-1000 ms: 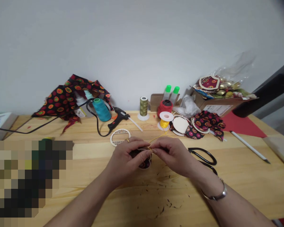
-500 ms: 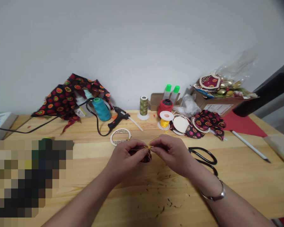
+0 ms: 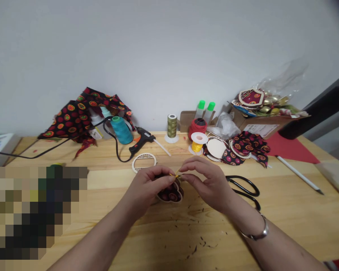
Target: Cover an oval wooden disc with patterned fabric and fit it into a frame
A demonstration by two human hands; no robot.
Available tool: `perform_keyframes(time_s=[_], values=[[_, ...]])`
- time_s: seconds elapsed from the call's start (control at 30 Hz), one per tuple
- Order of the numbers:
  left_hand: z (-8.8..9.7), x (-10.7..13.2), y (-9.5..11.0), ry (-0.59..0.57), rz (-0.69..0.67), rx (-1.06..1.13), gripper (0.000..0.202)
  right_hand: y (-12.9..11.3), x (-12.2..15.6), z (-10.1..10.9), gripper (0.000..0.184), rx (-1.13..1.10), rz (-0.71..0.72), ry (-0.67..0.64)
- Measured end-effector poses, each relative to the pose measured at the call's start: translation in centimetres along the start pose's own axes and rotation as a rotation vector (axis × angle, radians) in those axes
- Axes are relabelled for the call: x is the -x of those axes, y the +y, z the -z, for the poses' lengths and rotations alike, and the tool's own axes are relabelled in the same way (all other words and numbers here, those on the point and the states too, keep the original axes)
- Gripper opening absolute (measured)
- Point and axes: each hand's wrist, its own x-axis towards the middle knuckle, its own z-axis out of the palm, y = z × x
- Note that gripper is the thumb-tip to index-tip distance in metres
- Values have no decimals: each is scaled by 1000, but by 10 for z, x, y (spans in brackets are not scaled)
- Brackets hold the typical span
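My left hand (image 3: 149, 187) and my right hand (image 3: 205, 182) meet over the middle of the wooden table (image 3: 285, 210). Both pinch a thin yellow cord (image 3: 177, 175) at the top of a small fabric-covered ornament (image 3: 171, 194) with a dark red dotted pattern. The ornament hangs just below my fingertips, close above the table. The cord runs back toward the yellow spool (image 3: 197, 143). My left hand's fingers partly hide the ornament's upper edge.
Black scissors (image 3: 244, 188) lie right of my right hand. A round white lattice disc (image 3: 143, 162), a glue gun (image 3: 142, 137), teal (image 3: 121, 130), olive (image 3: 171, 126) and red (image 3: 197, 127) spools, patterned fabric (image 3: 81, 113), fabric discs (image 3: 237, 148) and a cardboard box (image 3: 261, 122) line the back.
Both hands have risen slightly and tilted, so the ornament now shows below my fingers. My right hand's fingers have shifted on the yellow cord.
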Motion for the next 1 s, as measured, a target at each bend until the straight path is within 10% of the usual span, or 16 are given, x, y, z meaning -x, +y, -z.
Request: perform_keyframes(time_s=[1.0], values=[[4,-2,-4,-93,-3,95,14,-2,4,-3,10,29,-63,-80]])
